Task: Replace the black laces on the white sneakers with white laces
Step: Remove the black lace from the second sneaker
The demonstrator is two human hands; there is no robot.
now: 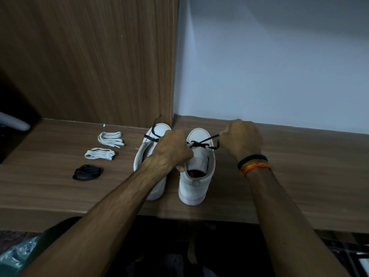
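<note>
Black lace [207,139] pinched in right hand [242,137] fingers.

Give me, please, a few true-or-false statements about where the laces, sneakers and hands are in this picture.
1. The right hand pinches the black lace of the right sneaker. True.
2. The two white lace bundles lie right of the sneakers. False: they lie to the left.
3. A black lace bundle lies on the wooden shelf. True.
4. The left hand rests flat on the shelf. False: it holds the right sneaker.
</note>
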